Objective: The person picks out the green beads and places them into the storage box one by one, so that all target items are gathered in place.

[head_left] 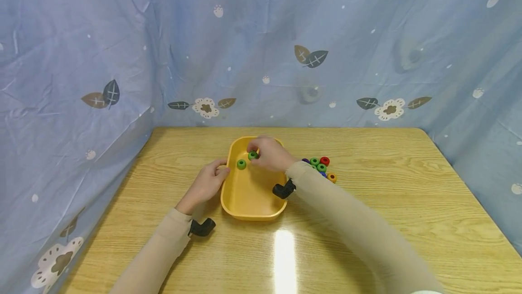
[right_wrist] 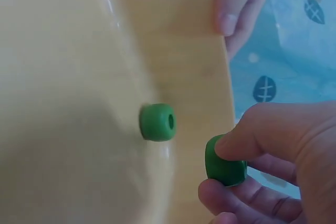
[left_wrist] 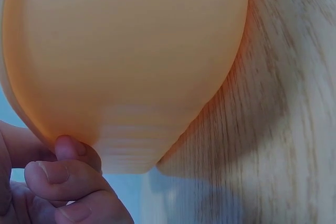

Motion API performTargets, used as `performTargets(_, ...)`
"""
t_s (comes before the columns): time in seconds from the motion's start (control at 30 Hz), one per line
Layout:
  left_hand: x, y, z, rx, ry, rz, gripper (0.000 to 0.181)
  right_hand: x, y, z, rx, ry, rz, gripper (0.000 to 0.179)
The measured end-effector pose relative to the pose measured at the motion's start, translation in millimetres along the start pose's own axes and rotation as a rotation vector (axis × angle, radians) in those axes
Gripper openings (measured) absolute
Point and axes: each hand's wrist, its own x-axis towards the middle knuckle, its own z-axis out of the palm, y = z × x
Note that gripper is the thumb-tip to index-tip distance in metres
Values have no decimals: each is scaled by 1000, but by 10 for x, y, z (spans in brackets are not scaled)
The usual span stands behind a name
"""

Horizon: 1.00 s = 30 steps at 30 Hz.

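A yellow-orange plastic tray [head_left: 253, 199] lies on the table, one green bead [head_left: 241, 164] with a hole through it standing inside near the left wall. My right hand [head_left: 271, 153] is over the far part of the tray and pinches a second green bead [right_wrist: 223, 169] between thumb and fingers. At the tray's left side my left hand [head_left: 208, 183] grips the rim; the left wrist view shows its fingers [left_wrist: 73, 182] curled against the tray's outer wall.
Right of the tray, partly behind my right forearm, lies a cluster of beads, among them a red bead [head_left: 324, 161], an orange bead [head_left: 332, 177] and several green ones. A blue patterned curtain [head_left: 261, 58] hangs behind the wooden table [head_left: 391, 176].
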Motion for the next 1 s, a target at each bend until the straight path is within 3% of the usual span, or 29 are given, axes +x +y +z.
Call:
performTargets(0.4, 5, -8, 6, -3, 3, -4, 46, 177, 24, 171, -36, -137, 113, 25)
performTargets(1.0, 18, -17, 2, -10, -2, 0, 45, 188, 97, 290, -51, -155, 121, 19)
